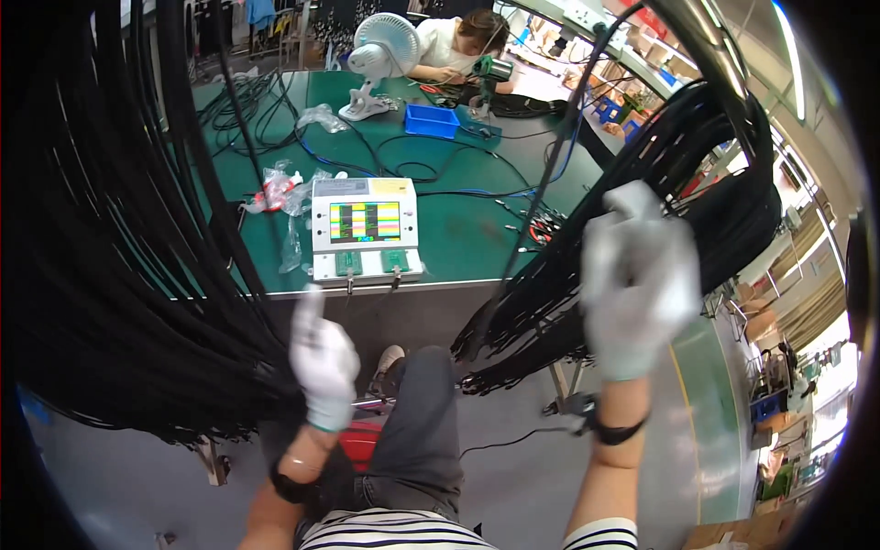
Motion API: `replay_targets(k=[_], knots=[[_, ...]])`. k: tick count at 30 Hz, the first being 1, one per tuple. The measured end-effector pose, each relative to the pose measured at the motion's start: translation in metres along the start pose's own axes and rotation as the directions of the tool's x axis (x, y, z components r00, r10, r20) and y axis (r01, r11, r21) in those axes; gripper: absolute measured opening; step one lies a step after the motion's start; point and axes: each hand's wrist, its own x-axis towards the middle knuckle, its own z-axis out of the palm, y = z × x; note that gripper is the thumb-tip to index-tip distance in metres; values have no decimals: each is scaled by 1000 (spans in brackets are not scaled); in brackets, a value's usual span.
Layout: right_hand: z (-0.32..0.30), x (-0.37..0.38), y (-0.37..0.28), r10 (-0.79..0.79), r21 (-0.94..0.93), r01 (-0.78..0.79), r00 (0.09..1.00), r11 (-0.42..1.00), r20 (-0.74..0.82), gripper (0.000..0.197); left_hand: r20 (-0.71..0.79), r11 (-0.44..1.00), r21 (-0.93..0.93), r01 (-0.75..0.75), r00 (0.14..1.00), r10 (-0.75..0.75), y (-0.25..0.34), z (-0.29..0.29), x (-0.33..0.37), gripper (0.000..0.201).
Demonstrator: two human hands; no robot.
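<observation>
My left hand (323, 362), in a white glove, is just below the front edge of a white tester box (365, 229). Its index finger points up towards the box, and nothing shows in the hand. Two small green boards (348, 263) sit on the box's front ledge, with short dark cable plugs (396, 278) at their near side. The box's screen (367, 222) is lit with coloured blocks. Raised at the right, my gloved right hand (639, 284) is smeared by motion, so its fingers cannot be read. It is in front of a thick hanging bundle of black cables (674, 170).
Another mass of black cables (137, 302) hangs at the left. On the green table (458, 220) are a white fan (383, 50), a blue tray (431, 121), plastic bags (280, 188) and loose cables (536, 225). A person (458, 46) sits at the far side.
</observation>
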Motion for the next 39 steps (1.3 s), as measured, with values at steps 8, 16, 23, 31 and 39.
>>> replay_targets(k=[8, 16, 23, 31, 39], knots=[[-50, 120, 67, -295, -564, 203, 952, 801, -76, 24, 95, 894, 179, 412, 897, -432, 62, 16, 18, 34], [-53, 151, 65, -229, -231, 239, 971, 943, 71, 19, 222, 723, 434, 537, 715, -664, 23, 32, -10, 33], [-61, 169, 68, -84, 276, 0, 953, 961, 292, 18, 230, 706, 472, 527, 700, -676, 12, 35, -8, 33], [-4, 81, -27, 172, 517, -93, 979, 851, -108, 41, 170, 685, 517, 514, 722, -671, 7, 15, -4, 36], [78, -151, -116, -115, 266, -929, 303, -259, 946, 30, -89, 284, 315, 905, 326, -941, 0, -28, -10, 32]])
